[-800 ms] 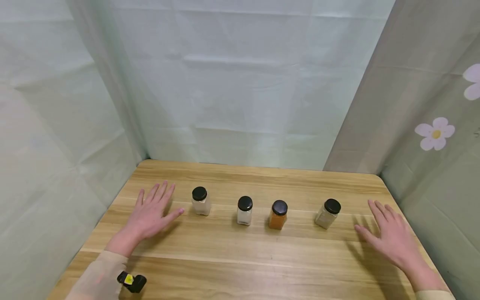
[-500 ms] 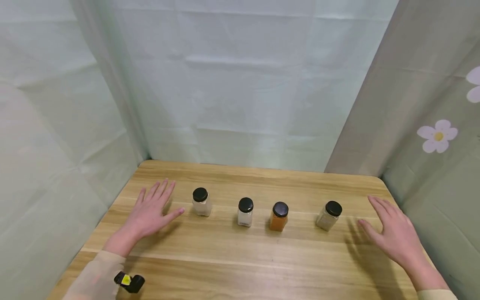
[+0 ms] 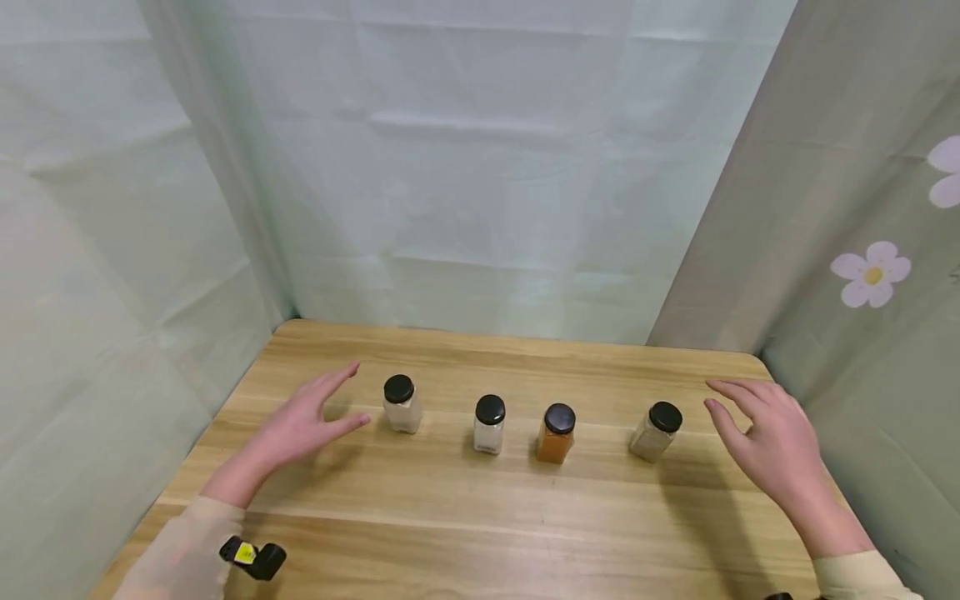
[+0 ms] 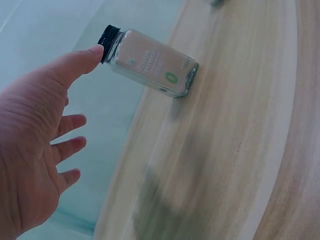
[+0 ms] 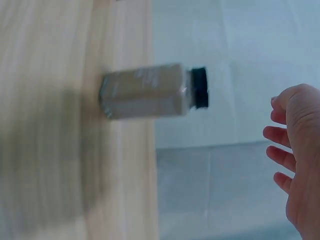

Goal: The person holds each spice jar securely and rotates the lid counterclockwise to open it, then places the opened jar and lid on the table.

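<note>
Several square glass spice jars with black lids stand in a loose row on the wooden table. My left hand (image 3: 300, 425) is beside the leftmost jar (image 3: 402, 412), thumb and fingers apart, holding nothing; pale powder and a printed label show on that jar in the left wrist view. On the other side, my right hand (image 3: 776, 433) hovers above the table to the right of the beige-filled jar (image 3: 651, 439), its fingers bent slightly and holding nothing. Between these stand a jar of white contents (image 3: 488, 433) and a jar of orange powder (image 3: 555, 443).
Pale cloth (image 3: 480, 167) hangs behind the wooden table (image 3: 480, 517) and along both sides. A flower-printed panel (image 3: 870, 275) is on the right. A black wrist device (image 3: 253, 557) with a yellow label sits at the left sleeve.
My right hand has moved left toward the beige-filled jar and lifted, its fingers bending. My left hand has turned from palm down onto its side. The jars have stayed in place.
</note>
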A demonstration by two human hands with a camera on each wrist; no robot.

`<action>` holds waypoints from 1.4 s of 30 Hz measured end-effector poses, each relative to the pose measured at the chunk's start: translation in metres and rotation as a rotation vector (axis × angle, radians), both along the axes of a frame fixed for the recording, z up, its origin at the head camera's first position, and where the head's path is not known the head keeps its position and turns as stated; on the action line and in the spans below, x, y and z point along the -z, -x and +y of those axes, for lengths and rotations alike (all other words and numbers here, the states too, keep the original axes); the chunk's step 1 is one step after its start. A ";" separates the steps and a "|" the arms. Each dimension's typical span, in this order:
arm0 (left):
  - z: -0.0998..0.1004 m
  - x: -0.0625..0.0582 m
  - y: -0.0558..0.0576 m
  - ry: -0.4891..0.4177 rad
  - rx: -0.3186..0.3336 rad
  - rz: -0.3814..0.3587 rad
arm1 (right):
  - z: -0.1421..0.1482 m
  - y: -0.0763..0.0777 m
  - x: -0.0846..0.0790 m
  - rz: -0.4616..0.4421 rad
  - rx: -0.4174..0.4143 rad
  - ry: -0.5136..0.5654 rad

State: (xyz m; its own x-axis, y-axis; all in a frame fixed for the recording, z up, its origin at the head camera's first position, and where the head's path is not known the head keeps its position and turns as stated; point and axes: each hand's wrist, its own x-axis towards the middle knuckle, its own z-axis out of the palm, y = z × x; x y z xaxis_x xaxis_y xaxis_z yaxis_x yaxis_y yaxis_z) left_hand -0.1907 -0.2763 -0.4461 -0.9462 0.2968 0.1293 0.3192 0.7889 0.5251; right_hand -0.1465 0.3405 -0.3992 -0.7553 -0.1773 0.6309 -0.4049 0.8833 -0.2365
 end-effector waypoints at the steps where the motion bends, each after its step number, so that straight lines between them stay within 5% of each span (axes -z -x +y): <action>1: 0.001 -0.001 0.001 -0.029 0.005 -0.010 | -0.003 0.002 -0.003 0.014 -0.014 0.004; 9: 0.007 -0.004 0.006 -0.142 0.037 -0.066 | -0.038 0.013 -0.022 0.082 -0.114 0.014; 22: 0.016 0.008 0.020 -0.241 0.047 -0.185 | -0.110 0.037 -0.040 0.034 -0.304 0.052; 42: 0.020 0.021 0.034 -0.280 0.071 -0.255 | -0.221 0.055 -0.042 -0.300 -0.426 0.029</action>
